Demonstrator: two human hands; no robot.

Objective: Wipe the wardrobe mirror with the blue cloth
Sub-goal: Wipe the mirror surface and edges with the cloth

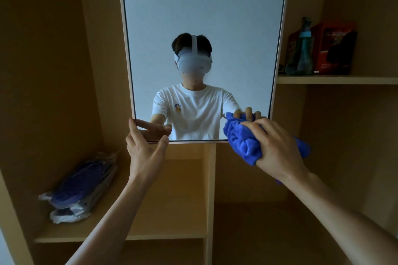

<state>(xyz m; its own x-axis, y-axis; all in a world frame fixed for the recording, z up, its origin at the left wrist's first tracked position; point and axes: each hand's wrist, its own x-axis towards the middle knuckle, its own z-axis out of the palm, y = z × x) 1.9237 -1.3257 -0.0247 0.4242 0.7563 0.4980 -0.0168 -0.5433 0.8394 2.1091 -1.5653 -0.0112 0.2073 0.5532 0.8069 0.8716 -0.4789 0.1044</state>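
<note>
Two hands are up at the wardrobe mirror [204, 17], a tall rectangular glass in a thin pale frame fixed among tan wooden shelves, and the single head view takes in all of it. At the mirror's lower left corner the left hand [142, 148] has its fingers spread and fairly straight, forefinger along the left edge and thumb by the bottom edge, seemingly steadying the frame. At the lower right corner the right hand [277, 148] has its fingers curled over the blue cloth [243, 142], a bunched wad of soft towelling pressed against the glass and spilling past the bottom edge. On the right shelf stand a teal plastic bottle [304, 49] and a red cardboard box [336, 47]; on the left shelf lies a clear bag of purple fabric [81, 187]. Wiping looks to be in hand along the bottom of the glass; the tall upper pane probably remains, so the next stroke calls for carrying the cloth upward or across with steady pressure.
</note>
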